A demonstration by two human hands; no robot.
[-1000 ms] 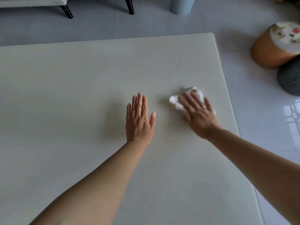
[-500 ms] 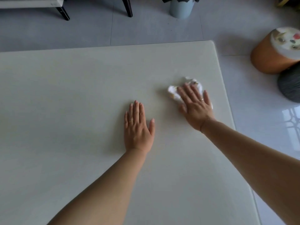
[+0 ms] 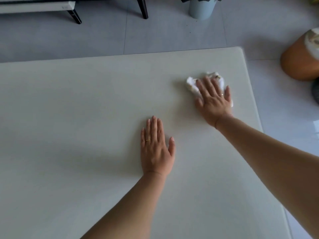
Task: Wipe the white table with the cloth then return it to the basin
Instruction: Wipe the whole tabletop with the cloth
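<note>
Flat right hand (image 3: pixel 214 100) presses crumpled white cloth (image 3: pixel 190 83) near white table's (image 3: pixel 86 109) right edge; left hand (image 3: pixel 156 147) lies flat. Overshooting could drop it.

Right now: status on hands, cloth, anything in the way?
Left hand flat on white table, holding nothing. Right hand flat, pressing crumpled cloth near far right corner. Basin not in view; orange stool on floor, off table's right edge.

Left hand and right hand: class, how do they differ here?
The left hand rests on the bare table; the right hand presses the cloth. The left hand lies nearer the person, the right hand farther out. Both are flat, fingers straight.
</note>
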